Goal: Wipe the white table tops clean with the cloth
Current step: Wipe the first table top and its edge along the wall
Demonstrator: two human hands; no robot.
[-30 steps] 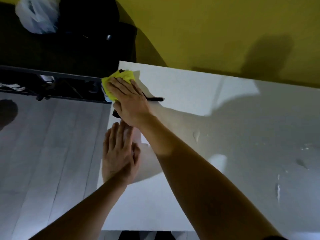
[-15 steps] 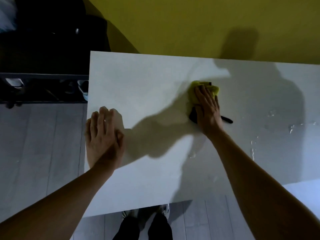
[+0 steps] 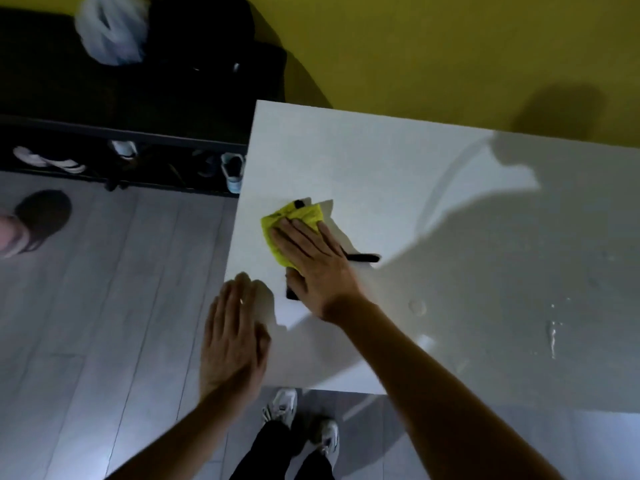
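The white table top (image 3: 398,174) fills the right half of the view, against a yellow wall. A yellow cloth with black trim (image 3: 294,220) lies on it near the left edge. My right hand (image 3: 311,265) presses flat on the cloth, fingers straight and pointing up-left. My left hand (image 3: 232,337) rests flat on the table's left edge, fingers straight, a short way below the cloth. Wet streaks and droplets (image 3: 552,336) show on the right part of the table.
A dark shoe rack (image 3: 121,157) with several shoes stands left of the table, a white plastic bag (image 3: 110,32) on top of it. Grey floor boards lie to the left. Another person's foot (image 3: 31,223) is at the far left. My own shoes (image 3: 284,403) are below the table's front edge.
My right hand has swept the cloth from the middle of the table back toward its left edge. The left hand has stayed flat on the edge.
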